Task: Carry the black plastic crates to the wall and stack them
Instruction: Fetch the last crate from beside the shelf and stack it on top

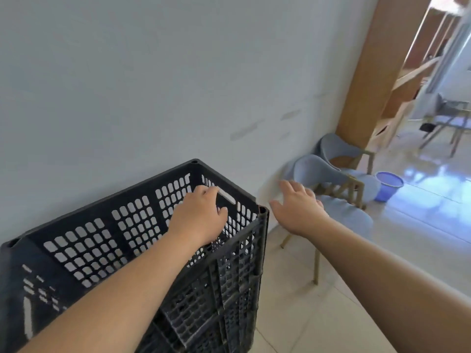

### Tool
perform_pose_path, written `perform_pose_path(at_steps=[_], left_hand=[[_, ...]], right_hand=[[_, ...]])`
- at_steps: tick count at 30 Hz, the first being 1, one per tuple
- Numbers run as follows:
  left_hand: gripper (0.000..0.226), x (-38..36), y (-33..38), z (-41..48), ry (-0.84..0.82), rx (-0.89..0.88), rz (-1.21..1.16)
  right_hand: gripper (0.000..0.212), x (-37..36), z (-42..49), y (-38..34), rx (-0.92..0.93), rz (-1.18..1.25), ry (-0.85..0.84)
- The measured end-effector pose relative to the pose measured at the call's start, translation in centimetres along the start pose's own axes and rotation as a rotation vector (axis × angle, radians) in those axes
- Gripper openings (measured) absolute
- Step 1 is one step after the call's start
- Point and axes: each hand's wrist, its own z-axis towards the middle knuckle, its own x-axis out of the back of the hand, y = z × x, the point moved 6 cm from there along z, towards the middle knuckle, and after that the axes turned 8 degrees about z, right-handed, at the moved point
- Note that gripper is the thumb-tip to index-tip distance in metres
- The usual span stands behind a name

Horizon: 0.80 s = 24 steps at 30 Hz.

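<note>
black lattice-walled plastic crate (142, 225) sitting against the pale matte wall (127, 85), left hand (201, 215) gripping its slotted handle, fingers curling in, right hand (298, 207) hovering beside it, fingers spreading loose, glossy tiled floor (305, 314)

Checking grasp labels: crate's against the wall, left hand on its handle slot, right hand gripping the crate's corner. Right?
Not quite. The head view shows the right hand open in the air beside the crate, touching nothing. The left hand is at the handle slot, crate by the wall.

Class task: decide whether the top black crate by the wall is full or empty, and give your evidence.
Empty. Through the open top of the black crate, only its bare perforated walls and the left hand reaching inside show.
</note>
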Motion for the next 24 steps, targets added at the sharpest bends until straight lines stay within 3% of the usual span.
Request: perform_pose_path(at_steps=[3, 11, 24], left_hand=[[0.055, -0.6, 5.3, -1.3, 0.032, -0.177, 0.021], [0.06, -4.6, 22.7, -6.1, -0.081, -0.529, -0.004], [0.064, -9.8, 56.2, -24.4, -0.21, -0.974, 0.004]], right_hand=[[0.061, 0.7, -4.1, 3.6, -0.103, 0.041, 0.077], [0.062, 5.2, -16.9, 18.8, -0.525, 0.043, 0.24], [0.068, 13.3, -44.6, 43.8, -1.036, 0.079, 0.456]])
